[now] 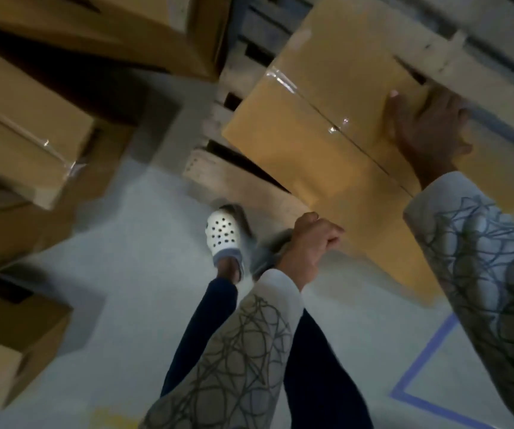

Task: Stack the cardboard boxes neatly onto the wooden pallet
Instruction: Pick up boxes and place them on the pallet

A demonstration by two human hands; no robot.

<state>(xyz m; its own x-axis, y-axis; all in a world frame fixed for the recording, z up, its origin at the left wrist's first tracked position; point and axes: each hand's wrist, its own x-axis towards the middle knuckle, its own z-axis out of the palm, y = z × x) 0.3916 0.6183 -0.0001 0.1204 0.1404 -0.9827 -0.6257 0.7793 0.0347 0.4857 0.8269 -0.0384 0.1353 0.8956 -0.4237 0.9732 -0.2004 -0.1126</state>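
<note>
My left hand (311, 239) curls under the cardboard box's (311, 134) near corner, bearing its weight. My right hand (426, 128) clasps the far edge, steadying it over the wooden pallet (482, 69), upper right.

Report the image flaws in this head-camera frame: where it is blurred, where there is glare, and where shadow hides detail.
Head view: motion blur smears the whole frame, worst on the pale wooden pallet and the stacked brown cardboard boxes at left; glare glints on the clear tape across the held tan cardboard box; deep shadow fills the gaps between the left boxes.
</note>
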